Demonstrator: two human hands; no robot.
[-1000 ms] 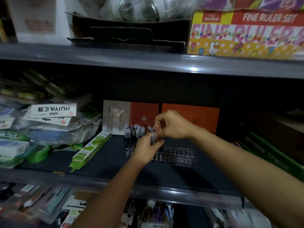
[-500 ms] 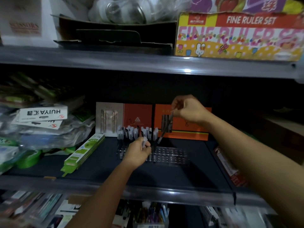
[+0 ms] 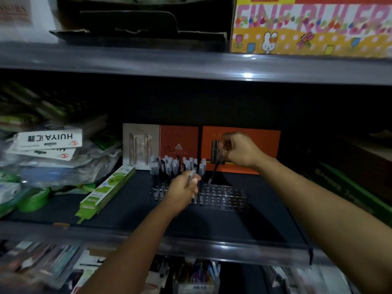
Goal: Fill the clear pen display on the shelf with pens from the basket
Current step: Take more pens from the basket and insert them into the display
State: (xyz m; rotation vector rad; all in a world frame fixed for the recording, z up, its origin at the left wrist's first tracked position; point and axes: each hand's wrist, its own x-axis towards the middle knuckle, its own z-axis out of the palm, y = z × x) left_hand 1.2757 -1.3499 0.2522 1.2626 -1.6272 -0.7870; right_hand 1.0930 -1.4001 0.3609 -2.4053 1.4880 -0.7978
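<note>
Bagged stock (image 3: 51, 158) is heaped at the left end of the shelf (image 3: 191, 247), and a green box (image 3: 106, 187) is laid slantwise beside it, one end close to the front edge. A bare strip of shelf is left between that box and the display (image 3: 224, 197), which is set mid-shelf, well back from the front lip. Its left part is filled with upright pens (image 3: 176, 165); its right part is seen as open holes. The left hand (image 3: 183, 192) is held over the display's middle, fingers curled round a pen (image 3: 191, 177). The right hand (image 3: 239, 150) is raised above the back edge of the display, a dark pen (image 3: 214, 171) pinched and slanted down, its tip at the back row. Orange boxes (image 3: 239, 149) are stood against the back. Dark bare shelf is left to the right of the display.
</note>
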